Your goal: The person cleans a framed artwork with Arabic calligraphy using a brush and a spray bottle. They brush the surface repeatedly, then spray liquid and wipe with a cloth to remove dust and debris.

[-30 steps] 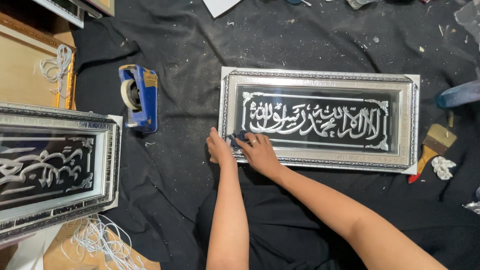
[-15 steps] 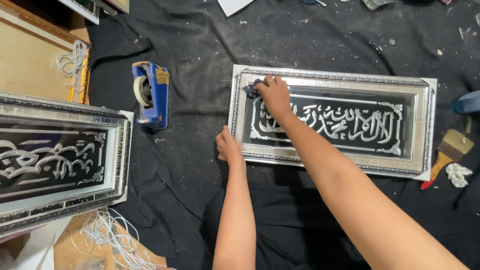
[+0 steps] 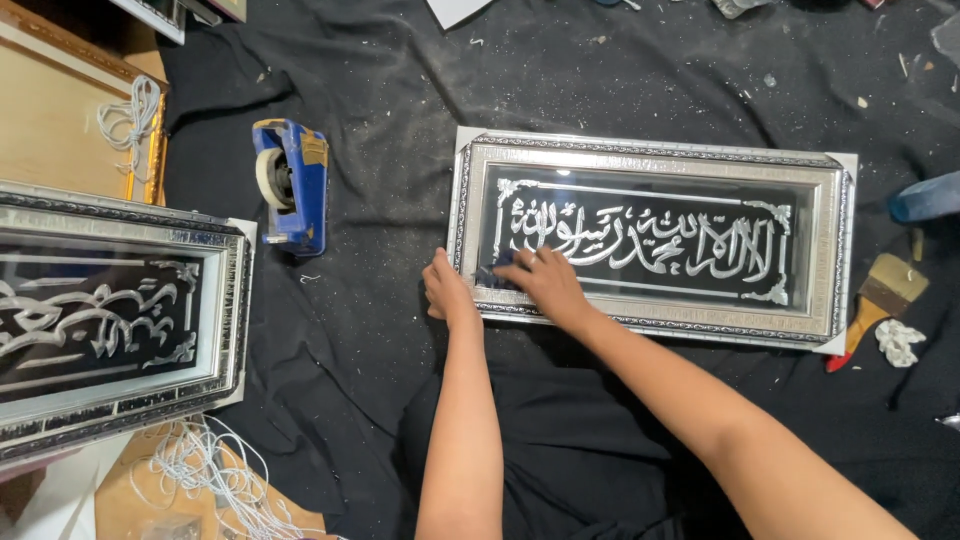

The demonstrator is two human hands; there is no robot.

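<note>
A silver-edged picture frame [image 3: 650, 235] lies flat on a black cloth [image 3: 380, 330] that covers the floor, its long sides running left to right. Behind its dark glass sits silver ornamental lettering.

The right hand [image 3: 545, 283] rests on the glass at the frame's lower left corner, fingers curled and pressed down on a small dark rag [image 3: 492, 274], which peeks out just past the fingertips. The left hand [image 3: 445, 290] is set against the outer left edge of the same frame, near that same corner, fingers together and bent over the moulding, holding nothing else. The two hands are just beside each other, with both forearms reaching up from the bottom of the view.

To the left of the frame, well apart from it, a blue tape dispenser [image 3: 290, 185] lies on the cloth. Further left, a second frame [image 3: 110, 320] of the same silver kind lies partly out of view. A tangle of white cord [image 3: 215, 475] sits below it. At the right, near the first frame's lower right corner, a paintbrush [image 3: 880, 295] with a red handle lies beside a crumpled white scrap [image 3: 898, 342].
</note>
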